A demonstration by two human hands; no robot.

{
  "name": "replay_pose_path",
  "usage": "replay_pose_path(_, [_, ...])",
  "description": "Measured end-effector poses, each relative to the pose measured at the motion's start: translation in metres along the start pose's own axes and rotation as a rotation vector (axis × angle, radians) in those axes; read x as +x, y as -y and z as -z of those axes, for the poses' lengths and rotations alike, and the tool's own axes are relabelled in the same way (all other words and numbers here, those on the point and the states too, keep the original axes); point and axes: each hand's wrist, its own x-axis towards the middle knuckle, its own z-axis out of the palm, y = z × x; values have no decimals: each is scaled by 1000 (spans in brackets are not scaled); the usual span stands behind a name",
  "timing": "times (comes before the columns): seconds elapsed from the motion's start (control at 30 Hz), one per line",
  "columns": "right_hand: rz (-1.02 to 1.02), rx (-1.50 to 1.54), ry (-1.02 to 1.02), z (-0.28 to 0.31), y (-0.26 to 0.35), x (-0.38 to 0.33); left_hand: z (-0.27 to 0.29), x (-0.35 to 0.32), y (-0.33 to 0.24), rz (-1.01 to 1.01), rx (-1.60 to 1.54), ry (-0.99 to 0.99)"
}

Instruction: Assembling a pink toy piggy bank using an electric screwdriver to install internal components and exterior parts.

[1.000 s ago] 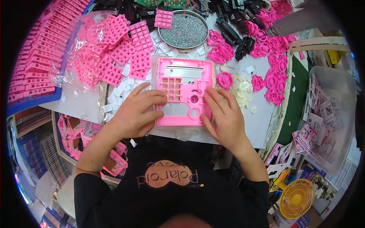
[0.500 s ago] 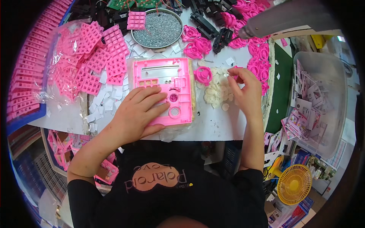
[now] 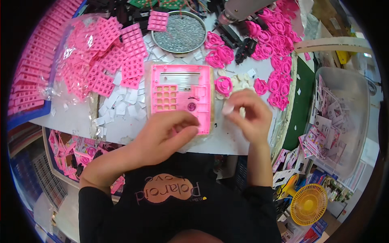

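Far left stock: rows of pink strip parts (image 3: 30, 77) stacked at the bench's left end.
Bagged parts: pink keypad grids (image 3: 101, 52) heaped in and over a clear plastic bag, just left of the housing.
White pieces: small white squares (image 3: 121, 106) scattered on the bench (image 3: 69, 121) between the grids and the housing.
Left hand (image 3: 166, 135): fingers curled, resting on the housing's near right corner, fingertips pressing its lower edge.
Housing (image 3: 181, 95): pink rectangular plastic panel lying flat at the bench's middle; long slot near its far edge, a block of small square key openings on its left half, one round opening below centre, a lighter rim along its outline.
Tray: round metal tray of small grey screws (image 3: 179, 31) beyond the housing, a pink grid resting on its far left rim.
Right hand (image 3: 247, 115): fingers pinched narrow on a small white piece (image 3: 228, 108), held just right of the housing, apart from it.
Right side: pink round dial parts (image 3: 279, 77) strewn over the bench.
Far right: clear bin of printed cards (image 3: 336, 117); yellow fan (image 3: 310, 209) lower down.
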Motion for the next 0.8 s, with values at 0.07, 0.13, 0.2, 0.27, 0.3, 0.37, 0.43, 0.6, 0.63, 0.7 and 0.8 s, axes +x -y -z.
replay_pose_path(0.07, [219, -160, 55, -25, 15, -4, -5, 12, -3, 250, -509, 185])
replay_pose_path(0.13, [266, -194, 85, -36, 26, -7, -6, 11, 0, 260, -473, 146])
replay_pose_path(0.2, [137, -99, 95, -42, 32, -9, -4, 6, 3, 172, -288, 78])
replay_pose_path(0.27, [123, -268, 133, -47, 32, -16, -4, 2, 5, -16, 46, 11])
replay_pose_path(0.3, [115, -353, 152, -49, 32, -18, -4, 0, 6, -40, 141, 7])
replay_pose_path(0.37, [164, -459, 163, -55, 32, -19, -5, -3, 6, -90, 331, -8])
replay_pose_path(0.43, [169, -562, 178, -57, 33, -17, -6, -6, 13, -116, 361, -35])
replay_pose_path(0.6, [273, -825, 118, -53, 13, 18, 5, -10, 2, -144, 369, -285])
replay_pose_path(0.63, [275, -824, 130, -56, 9, 21, 13, -12, 2, -110, 347, -306])
replay_pose_path(0.7, [278, -820, 152, -64, 1, 21, 25, -13, 0, -71, 350, -332])
replay_pose_path(0.8, [184, -905, 116, -73, -1, 14, 36, -12, -3, -41, 393, -367])
